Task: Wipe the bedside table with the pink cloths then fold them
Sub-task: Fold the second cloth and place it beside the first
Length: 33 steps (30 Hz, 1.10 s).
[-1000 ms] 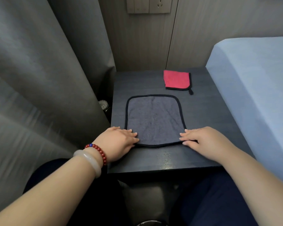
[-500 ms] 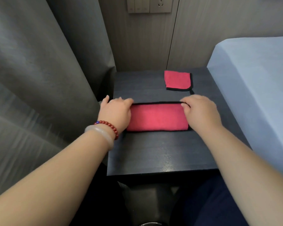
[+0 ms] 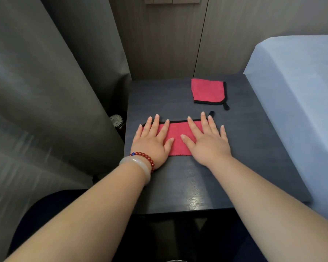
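A pink cloth [image 3: 178, 138] with black trim lies folded in half on the dark bedside table [image 3: 187, 182], its pink side up. My left hand [image 3: 152, 140] rests flat on its left part, fingers spread. My right hand [image 3: 206, 140] lies flat on its right part, fingers spread, covering that end. A small black loop sticks out past my right fingertips. A second pink cloth [image 3: 207, 90], folded small, sits at the table's far right.
A grey curtain [image 3: 45, 91] hangs close along the table's left side. A bed with a light blue sheet [image 3: 295, 95] borders the right side. A wood-panelled wall with a socket plate stands behind. A small round object [image 3: 116, 120] sits between curtain and table.
The cloth lay open with its grey side up; both hands lifted its near edge and folded it away from me. Now both palms press flat on the folded cloth.
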Each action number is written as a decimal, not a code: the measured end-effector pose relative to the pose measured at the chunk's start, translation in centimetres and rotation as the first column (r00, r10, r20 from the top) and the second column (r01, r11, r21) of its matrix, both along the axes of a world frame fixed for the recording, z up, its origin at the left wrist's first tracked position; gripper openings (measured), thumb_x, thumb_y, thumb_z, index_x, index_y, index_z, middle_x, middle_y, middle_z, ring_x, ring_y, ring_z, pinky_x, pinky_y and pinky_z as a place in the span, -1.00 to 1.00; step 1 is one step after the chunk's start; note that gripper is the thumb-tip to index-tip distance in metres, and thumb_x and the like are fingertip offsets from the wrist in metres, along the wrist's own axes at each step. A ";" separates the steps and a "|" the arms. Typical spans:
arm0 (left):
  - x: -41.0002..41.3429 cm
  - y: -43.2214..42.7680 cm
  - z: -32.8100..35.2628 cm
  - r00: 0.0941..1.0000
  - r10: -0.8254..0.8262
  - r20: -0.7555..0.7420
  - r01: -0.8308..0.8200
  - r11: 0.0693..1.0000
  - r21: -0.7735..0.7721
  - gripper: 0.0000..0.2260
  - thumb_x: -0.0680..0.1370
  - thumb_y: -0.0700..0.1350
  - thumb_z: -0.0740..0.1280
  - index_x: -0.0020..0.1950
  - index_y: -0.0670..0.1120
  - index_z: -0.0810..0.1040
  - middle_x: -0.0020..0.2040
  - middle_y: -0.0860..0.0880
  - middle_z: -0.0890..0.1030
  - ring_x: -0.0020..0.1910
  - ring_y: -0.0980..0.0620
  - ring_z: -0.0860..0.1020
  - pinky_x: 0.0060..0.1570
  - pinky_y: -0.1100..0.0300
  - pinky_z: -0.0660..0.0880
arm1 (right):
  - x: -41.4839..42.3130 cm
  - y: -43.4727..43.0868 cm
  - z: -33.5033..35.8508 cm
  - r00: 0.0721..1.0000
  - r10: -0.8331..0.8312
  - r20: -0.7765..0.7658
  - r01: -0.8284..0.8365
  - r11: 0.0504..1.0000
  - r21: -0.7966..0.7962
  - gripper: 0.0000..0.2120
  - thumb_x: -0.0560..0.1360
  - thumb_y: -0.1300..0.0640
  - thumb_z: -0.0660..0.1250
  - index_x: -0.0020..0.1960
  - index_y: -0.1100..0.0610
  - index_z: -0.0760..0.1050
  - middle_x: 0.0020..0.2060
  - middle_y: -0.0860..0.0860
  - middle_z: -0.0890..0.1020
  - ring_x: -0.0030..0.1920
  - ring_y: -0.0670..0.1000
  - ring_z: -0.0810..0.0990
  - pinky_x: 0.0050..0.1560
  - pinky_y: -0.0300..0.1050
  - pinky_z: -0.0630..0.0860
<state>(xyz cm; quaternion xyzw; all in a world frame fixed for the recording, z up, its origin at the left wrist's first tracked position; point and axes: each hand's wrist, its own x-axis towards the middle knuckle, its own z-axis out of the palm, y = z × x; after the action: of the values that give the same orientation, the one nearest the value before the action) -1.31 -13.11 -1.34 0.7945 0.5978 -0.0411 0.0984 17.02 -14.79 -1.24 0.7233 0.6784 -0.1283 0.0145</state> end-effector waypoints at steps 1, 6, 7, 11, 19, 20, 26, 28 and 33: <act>-0.2 0.0 0.1 1.000 0.000 -0.003 0.000 1.000 0.005 -0.45 0.61 0.24 -0.17 0.57 0.13 -0.18 0.59 -0.01 -0.22 0.55 -0.02 -0.22 0.50 -0.03 -0.21 | 0.3 0.0 0.1 1.000 -0.013 -0.002 0.013 1.000 -0.003 -0.40 0.50 -0.40 -0.21 0.49 -0.30 -0.24 0.54 -0.09 -0.27 0.52 -0.03 -0.30 0.50 0.14 -0.26; 1.2 0.0 0.2 1.000 0.026 0.018 -0.027 0.997 0.078 -0.46 0.63 0.16 -0.17 0.58 0.02 -0.15 0.59 -0.04 -0.18 0.55 -0.06 -0.23 0.50 -0.06 -0.24 | -0.8 0.2 0.4 0.997 0.038 0.069 -0.044 0.995 0.087 -0.45 0.56 -0.28 -0.24 0.51 -0.23 -0.27 0.53 -0.05 -0.30 0.51 0.01 -0.34 0.48 0.13 -0.33; 1.3 -0.1 0.1 1.000 0.012 0.023 -0.013 0.997 0.075 -0.46 0.63 0.16 -0.17 0.58 0.03 -0.15 0.59 -0.03 -0.18 0.55 -0.05 -0.23 0.50 -0.05 -0.24 | -1.1 0.1 0.4 0.997 0.057 0.055 -0.062 0.994 0.087 -0.46 0.57 -0.27 -0.23 0.51 -0.23 -0.27 0.54 -0.06 -0.28 0.52 0.00 -0.33 0.48 0.12 -0.33; 0.6 0.1 -0.1 1.000 -0.011 0.008 0.010 0.999 0.036 -0.45 0.62 0.21 -0.18 0.57 0.07 -0.19 0.59 -0.02 -0.21 0.55 -0.04 -0.23 0.50 -0.03 -0.23 | -0.4 0.1 0.0 1.000 0.011 0.001 -0.011 1.000 0.012 -0.45 0.56 -0.31 -0.21 0.51 -0.26 -0.25 0.54 -0.08 -0.25 0.52 -0.01 -0.30 0.49 0.12 -0.31; -1.2 -1.2 0.2 0.999 0.047 0.005 -0.047 0.999 -0.005 -0.41 0.60 0.27 -0.18 0.57 0.09 -0.22 0.58 -0.01 -0.25 0.54 -0.03 -0.28 0.49 -0.07 -0.24 | 2.5 -2.8 -0.2 0.990 -0.136 0.027 0.136 0.991 0.018 -0.38 0.53 -0.35 -0.23 0.52 -0.18 -0.30 0.54 0.00 -0.26 0.53 0.04 -0.29 0.50 0.14 -0.27; -1.1 -1.2 0.3 0.998 0.062 0.011 -0.062 0.998 -0.008 -0.41 0.60 0.27 -0.18 0.57 0.09 -0.22 0.58 0.00 -0.25 0.54 -0.03 -0.27 0.49 -0.09 -0.25 | 2.5 -2.9 -0.2 0.989 -0.139 0.044 0.139 0.990 0.007 -0.38 0.53 -0.35 -0.24 0.52 -0.18 -0.30 0.54 0.01 -0.28 0.53 0.04 -0.31 0.49 0.15 -0.28; -2.6 -2.2 1.3 0.970 0.239 0.047 -0.239 0.971 -0.003 -0.42 0.63 0.19 -0.08 0.58 0.00 -0.15 0.59 -0.02 -0.14 0.55 -0.04 -0.19 0.48 -0.09 -0.21 | 0.3 -3.2 1.3 0.998 -0.012 0.059 0.002 0.986 0.167 -0.37 0.56 -0.29 -0.15 0.54 -0.09 -0.22 0.54 0.01 -0.26 0.52 0.06 -0.32 0.48 0.15 -0.32; -3.1 -2.4 1.4 0.971 0.227 0.080 -0.226 0.974 -0.012 -0.46 0.64 0.13 -0.07 0.59 0.01 -0.10 0.60 -0.01 -0.07 0.56 -0.04 -0.14 0.50 -0.10 -0.18 | -1.8 -3.8 1.6 0.990 0.139 0.010 -0.137 0.967 0.214 -0.36 0.57 -0.26 -0.06 0.56 -0.07 -0.15 0.56 0.00 -0.17 0.54 0.05 -0.26 0.48 0.11 -0.30; -4.9 -1.8 2.4 0.968 0.201 0.150 -0.219 0.969 0.115 -0.53 0.64 -0.03 0.03 0.57 0.05 0.08 0.59 -0.03 0.05 0.56 -0.06 -0.05 0.51 -0.08 -0.10 | -7.5 -4.6 0.7 0.934 0.350 -0.078 -0.324 0.917 0.233 -0.39 0.56 -0.20 0.09 0.54 -0.02 0.06 0.55 -0.01 0.09 0.55 0.03 -0.01 0.51 0.11 -0.13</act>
<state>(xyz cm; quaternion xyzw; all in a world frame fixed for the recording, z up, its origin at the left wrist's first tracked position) -6.18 -14.95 1.02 0.7323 0.6718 0.0636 0.0912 9.47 -19.38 -0.52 0.5839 0.8024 -0.0918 -0.0824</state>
